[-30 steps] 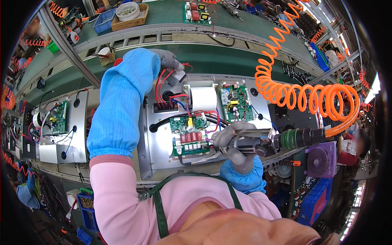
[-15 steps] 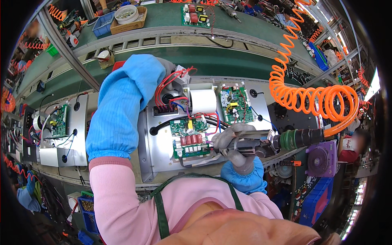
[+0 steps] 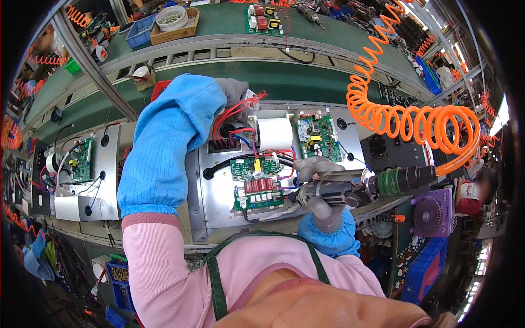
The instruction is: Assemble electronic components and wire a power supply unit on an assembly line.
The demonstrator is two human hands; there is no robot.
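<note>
My right hand [image 3: 318,188], in a grey glove and blue sleeve cover, is wrapped round a metal air-powered screwdriver [image 3: 336,192]. Its tip points left, close to the lower green circuit board [image 3: 260,194] with red and white components. My left hand [image 3: 236,94], gloved in grey, is at the far edge of the metal panel [image 3: 216,218], beside a bundle of red wires [image 3: 223,121]. Its fingers are mostly hidden, so whether it grips the wires cannot be seen. A white cylinder [image 3: 275,134] and another green board [image 3: 319,135] sit on the panel.
An orange coiled hose [image 3: 432,123] runs from the tool to the upper right. To the left lies a similar panel [image 3: 112,180]. Across the conveyor, a blue bin [image 3: 140,34] and a cardboard box [image 3: 174,35] stand on the bench. A purple fan [image 3: 431,214] is at right.
The screwdriver in my right hand has shifted slightly right relative to the panel. Part of the hose's coil has swung left. My left hand has turned a little, and the white piece beside it shows less.
</note>
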